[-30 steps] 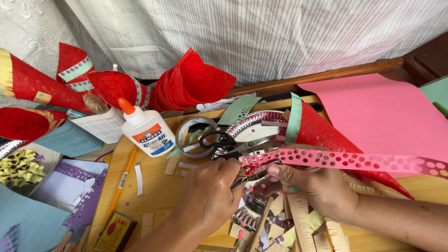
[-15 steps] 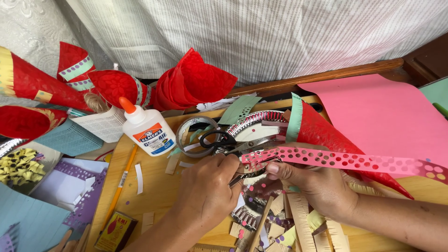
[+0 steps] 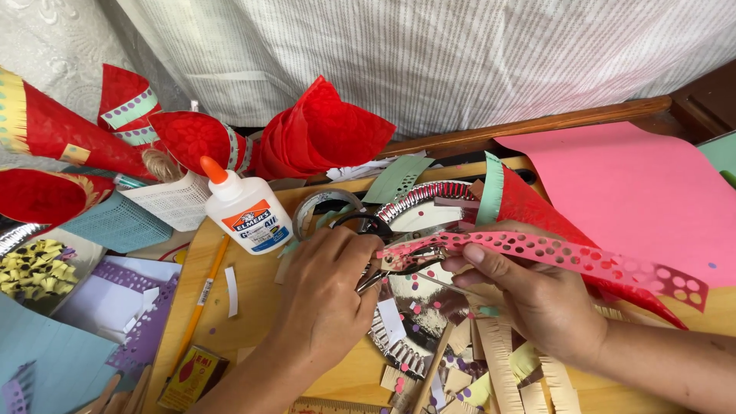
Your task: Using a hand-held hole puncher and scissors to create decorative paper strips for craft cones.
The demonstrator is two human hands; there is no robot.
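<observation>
My left hand point(image 3: 326, 295) grips a metal hole punch point(image 3: 399, 264) over a silver paper plate point(image 3: 414, 307). My right hand point(image 3: 529, 295) pinches the near end of a long pink paper strip point(image 3: 567, 257) dotted with punched holes. The strip's end sits in the punch's jaws, and the rest runs off to the right. Small paper dots lie scattered on the plate beneath.
A white glue bottle with an orange cap point(image 3: 244, 208) stands left of my hands. Red paper cones point(image 3: 314, 134) lie at the back, a pink sheet point(image 3: 644, 192) at the right. A tape roll point(image 3: 314, 207), a pencil point(image 3: 201, 295), a small box point(image 3: 192, 377) and fringed paper scraps point(image 3: 506, 368) clutter the wooden board.
My left hand has closed around the hole punch and raised it to the strip's end. The right hand has shifted the pink strip slightly lower and leftward into the punch.
</observation>
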